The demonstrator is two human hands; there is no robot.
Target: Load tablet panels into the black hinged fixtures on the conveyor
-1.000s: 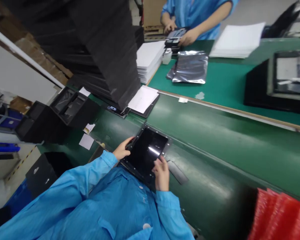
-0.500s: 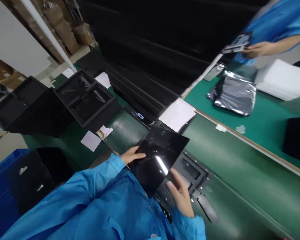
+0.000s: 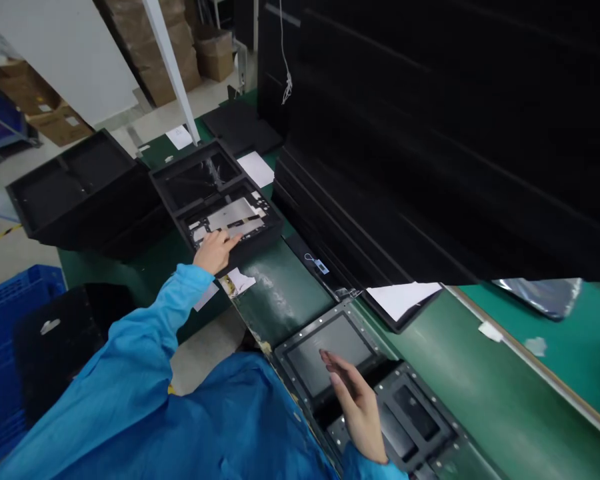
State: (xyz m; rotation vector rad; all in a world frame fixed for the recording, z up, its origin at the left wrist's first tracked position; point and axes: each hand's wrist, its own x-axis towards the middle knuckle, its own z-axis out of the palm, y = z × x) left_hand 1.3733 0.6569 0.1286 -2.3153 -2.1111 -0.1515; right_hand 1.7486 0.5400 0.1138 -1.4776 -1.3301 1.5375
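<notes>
My left hand [image 3: 217, 251] is at the near edge of a screen panel [image 3: 233, 215], its fingers bent against that edge. The panel lies in the front compartment of a black foam tray [image 3: 250, 250], its back with silver plates and small parts facing up. My right hand [image 3: 356, 403] is held over a black fixture [image 3: 310, 400], thumb and fingers apart with nothing between them. The fixture has a flat rectangular plate on its left part and a frame [image 3: 445, 427] with cut-out windows on its right part, with screws along the borders.
Another black foam tray stack [image 3: 75, 187] stands at the left. Blue crates [image 3: 35, 287] are below it. A black curtain [image 3: 430, 147] hangs across the back of the green bench [image 3: 275, 287]. White paper [image 3: 405, 300] lies by the curtain. Behind it is a silvery bag [image 3: 545, 293].
The dark panel, held glossy side up in both hands over the fixture, is now back side up in the tray at my left hand. My right hand has let go. The view has turned left.
</notes>
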